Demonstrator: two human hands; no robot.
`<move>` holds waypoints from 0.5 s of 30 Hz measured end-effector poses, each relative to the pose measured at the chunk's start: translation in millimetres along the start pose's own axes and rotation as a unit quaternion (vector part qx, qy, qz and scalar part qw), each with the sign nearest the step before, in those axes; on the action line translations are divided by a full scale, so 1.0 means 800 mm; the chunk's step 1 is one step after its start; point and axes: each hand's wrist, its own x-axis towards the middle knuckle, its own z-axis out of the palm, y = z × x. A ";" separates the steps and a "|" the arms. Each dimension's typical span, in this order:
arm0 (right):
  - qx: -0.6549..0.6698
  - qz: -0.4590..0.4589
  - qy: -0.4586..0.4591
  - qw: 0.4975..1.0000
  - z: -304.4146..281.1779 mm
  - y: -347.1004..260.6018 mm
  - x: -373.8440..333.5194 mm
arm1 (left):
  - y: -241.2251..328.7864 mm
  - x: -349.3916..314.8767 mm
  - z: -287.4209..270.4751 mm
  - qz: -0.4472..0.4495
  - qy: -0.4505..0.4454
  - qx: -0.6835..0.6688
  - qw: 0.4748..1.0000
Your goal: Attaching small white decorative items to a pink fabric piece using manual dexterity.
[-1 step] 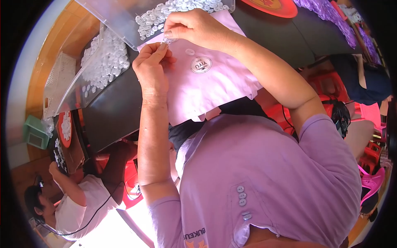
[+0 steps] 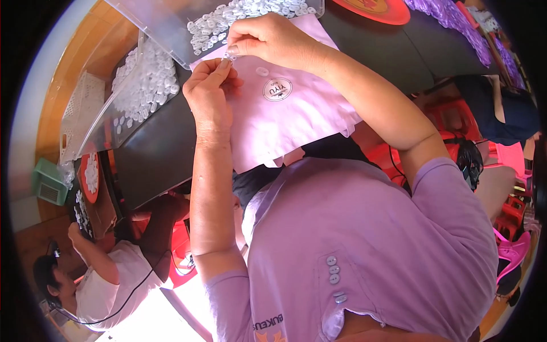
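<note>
My left hand (image 2: 209,85) is closed in a pinch, a small whitish plastic piece (image 2: 229,56) at its thumb and fingertips. From the right, my right hand (image 2: 268,39) reaches the same spot, its thumb and forefinger closed on the piece. Fingers partly cover it, so its exact shape is hard to make out. Under both hands a pink cloth bag or apron (image 2: 290,122) with a round printed emblem is spread over the table edge and my lap. One loose oval white piece (image 2: 262,72) lies on the cloth, apart from my fingers.
Beyond my hands, a clear plastic bin (image 2: 165,40) stands by a heap of small oval white pieces (image 2: 216,28). More pieces (image 2: 145,85) lie heaped at left. A red plate (image 2: 382,11) sits on the dark table (image 2: 376,51). At lower left, another person (image 2: 114,268) handles pieces.
My right hand has shifted very slightly to the right and toward me, its fingertips still at the small piece. My left hand and the cloth look the same.
</note>
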 end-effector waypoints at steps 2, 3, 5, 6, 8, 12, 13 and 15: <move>-0.019 -0.017 0.002 1.000 0.003 0.002 -0.001 | -0.001 0.001 -0.002 -0.003 0.003 -0.009 1.000; -0.038 -0.032 0.003 0.999 0.004 0.002 -0.001 | -0.001 0.001 -0.002 -0.007 0.004 -0.019 1.000; -0.036 -0.020 -0.005 0.999 0.006 0.002 0.000 | -0.001 0.001 -0.003 -0.009 0.005 -0.020 1.000; -0.034 -0.008 -0.013 0.999 0.007 0.002 0.000 | -0.002 0.001 -0.003 -0.010 0.006 -0.022 1.000; -0.036 -0.016 -0.012 0.999 0.009 0.001 -0.001 | -0.002 0.001 -0.001 -0.008 0.012 -0.028 1.000; -0.033 -0.064 0.014 0.997 0.013 0.006 -0.001 | 0.001 -0.001 0.005 0.003 0.015 -0.011 1.000; -0.033 -0.062 0.013 0.997 0.015 0.007 -0.001 | 0.001 0.000 0.005 0.001 0.014 -0.012 1.000; -0.031 -0.074 0.029 0.996 0.022 0.007 -0.003 | -0.002 0.000 0.002 0.007 0.005 0.019 1.000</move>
